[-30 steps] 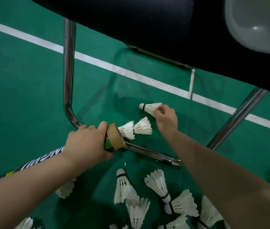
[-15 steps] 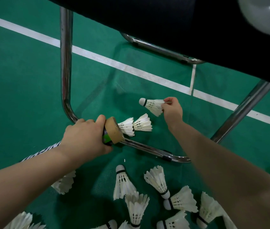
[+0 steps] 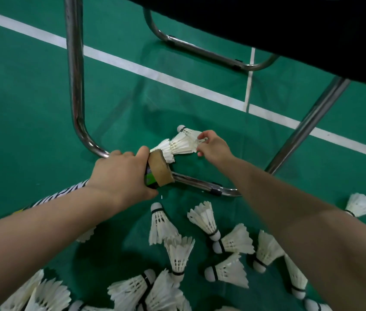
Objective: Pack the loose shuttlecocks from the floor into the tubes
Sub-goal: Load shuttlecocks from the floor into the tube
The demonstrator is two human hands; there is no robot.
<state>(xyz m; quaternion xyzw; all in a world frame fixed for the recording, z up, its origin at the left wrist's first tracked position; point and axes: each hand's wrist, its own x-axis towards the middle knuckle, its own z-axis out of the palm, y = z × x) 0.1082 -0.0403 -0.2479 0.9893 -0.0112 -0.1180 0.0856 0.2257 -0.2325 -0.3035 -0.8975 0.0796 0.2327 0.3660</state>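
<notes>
The tube (image 3: 159, 173) is a long, stiff cylinder. Its body is dark with white lettering, there is a green patch close to the mouth, and the mouth ends in a plain brown cardboard band. It slants from the near left up toward the middle of the scene. The left hand (image 3: 121, 173) is wrapped round it just behind that band, thumb over the top.

Two nested shuttlecocks (image 3: 168, 150) poke out of the open end, their white feather skirts fanned and ragged at the tips. Just beyond them, to the far right of the mouth, the right hand (image 3: 213, 145) pinches a single shuttlecock (image 3: 188, 133) by the edge of its skirt with the fingertips. Its rounded white cork with a thin dark band points away to the far left. It sits right against the protruding pair; I cannot tell whether they touch.

Nearer, the loose shuttlecocks (image 3: 162, 225) lie scattered on the smooth green floor (image 3: 20, 97), pointing every way, some overlapping in a heap at the near edge. One lies apart at the right.

A shiny chrome chair frame (image 3: 74, 75) of bent tubing stands over the spot under a black seat (image 3: 289, 30). Its low rail runs just beneath the tube's mouth. White court lines (image 3: 155, 72) cross the floor farther off.
</notes>
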